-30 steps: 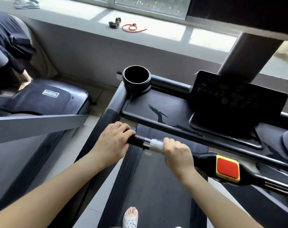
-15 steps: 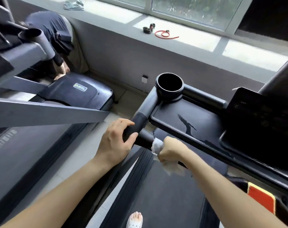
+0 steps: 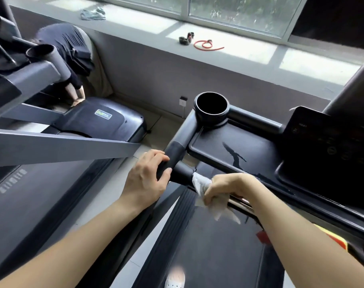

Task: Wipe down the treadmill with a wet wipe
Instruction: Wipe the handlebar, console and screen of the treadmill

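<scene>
Wiping handlebar (image 3: 182, 174) w/ wet wipe (image 3: 202, 183), right hand (image 3: 229, 186).

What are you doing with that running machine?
A person is cleaning a treadmill. The right hand grips a white wet wipe wrapped round the crossbar and rubs it. The left hand grips the black handlebar at the corner by the cup holder.
</scene>
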Available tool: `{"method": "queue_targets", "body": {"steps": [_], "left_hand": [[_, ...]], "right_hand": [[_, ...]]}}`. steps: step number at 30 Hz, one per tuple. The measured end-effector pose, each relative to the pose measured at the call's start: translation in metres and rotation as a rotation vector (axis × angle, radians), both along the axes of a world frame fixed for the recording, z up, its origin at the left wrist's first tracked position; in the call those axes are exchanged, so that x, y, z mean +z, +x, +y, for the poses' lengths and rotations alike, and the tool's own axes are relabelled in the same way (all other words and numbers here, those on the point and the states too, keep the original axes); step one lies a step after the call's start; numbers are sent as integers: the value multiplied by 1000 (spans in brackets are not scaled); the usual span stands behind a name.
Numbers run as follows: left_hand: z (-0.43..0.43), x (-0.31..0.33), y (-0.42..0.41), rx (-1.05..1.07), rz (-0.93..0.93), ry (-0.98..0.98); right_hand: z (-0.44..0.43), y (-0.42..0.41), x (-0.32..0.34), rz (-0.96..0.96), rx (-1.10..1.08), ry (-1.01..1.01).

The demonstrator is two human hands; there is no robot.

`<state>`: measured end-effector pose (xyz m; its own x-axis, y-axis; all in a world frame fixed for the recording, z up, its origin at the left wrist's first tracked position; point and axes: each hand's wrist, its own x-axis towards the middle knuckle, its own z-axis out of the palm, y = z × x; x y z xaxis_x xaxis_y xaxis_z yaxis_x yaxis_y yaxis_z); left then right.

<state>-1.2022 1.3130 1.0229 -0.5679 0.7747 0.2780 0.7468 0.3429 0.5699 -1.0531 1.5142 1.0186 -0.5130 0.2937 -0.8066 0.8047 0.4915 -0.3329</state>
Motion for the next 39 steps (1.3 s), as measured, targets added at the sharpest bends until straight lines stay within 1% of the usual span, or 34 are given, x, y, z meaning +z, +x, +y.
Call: {"method": "queue_targets", "body": {"steps": [1,3,4,6,7,8,9,10,12,14,15,16,18,19,20,21,22,23,24,26,28,30,31,33,35,37,39], "left_hand": [[-1,0,-1,0,4,1],[0,-2,-3,4,-7,11],[1,-2,-4,8,-14,14],[3,-2,-3,19,-7,7],[4,-1,-2,22,-3,2],[6,-1,-1,25,2,2],[7,0,-1,27,16,1],[8,1,0,22,33,-7],[8,-1,0,16,52,-34],[8,-1,0,19,40,-43],[7,-2,0,22,26,-42],[6,-1,0,14,18,-35],[5,0,-3,14,-11,-9],[5,-1,-4,15,-27,6],[5,-1,-5,20,-46,19],[5,-1,-5,30,-61,31],[5,-1,-5,43,-76,40],[5,0,-5,57,-97,51],[6,0,-5,68,-120,62],[7,1,-4,73,-132,66],[8,1,-4,73,-126,59],[7,2,-3,76,-144,55],[7,2,-4,74,-153,54],[7,2,-4,73,-164,56],[7,2,-5,68,-171,58],[6,0,-5,60,-176,67],[6,0,-7,66,-203,78]], "right_hand": [[-5,7,-2,-9,36,79],[-17,16,-8,72,5,337],[-27,19,-12,122,-5,500],[-47,18,-27,226,108,884],[-60,15,-30,230,149,950],[-64,9,-33,279,156,1058],[-65,-2,-30,307,135,1019],[-61,-14,-20,334,75,938],[-46,-34,-10,258,9,551],[-25,-48,4,139,28,139],[-17,-51,6,113,46,21],[-15,-47,5,140,46,-35],[-22,-37,-1,269,-10,18],[-31,-31,-2,339,-47,121],[-41,-25,-5,395,-36,281],[-48,-21,-10,426,28,473],[-54,-19,-14,450,93,621],[-57,-19,-15,472,124,689],[-57,-20,-15,505,125,701],[-52,-26,-13,550,79,657],[-46,-34,-18,561,32,622],[-42,-46,-21,532,-69,596],[-44,-53,-21,508,-144,604],[-57,-65,-18,483,-265,706],[-78,-73,-18,556,-298,833],[-100,-71,-20,733,-317,880],[-114,-56,-31,834,-202,920]]}}
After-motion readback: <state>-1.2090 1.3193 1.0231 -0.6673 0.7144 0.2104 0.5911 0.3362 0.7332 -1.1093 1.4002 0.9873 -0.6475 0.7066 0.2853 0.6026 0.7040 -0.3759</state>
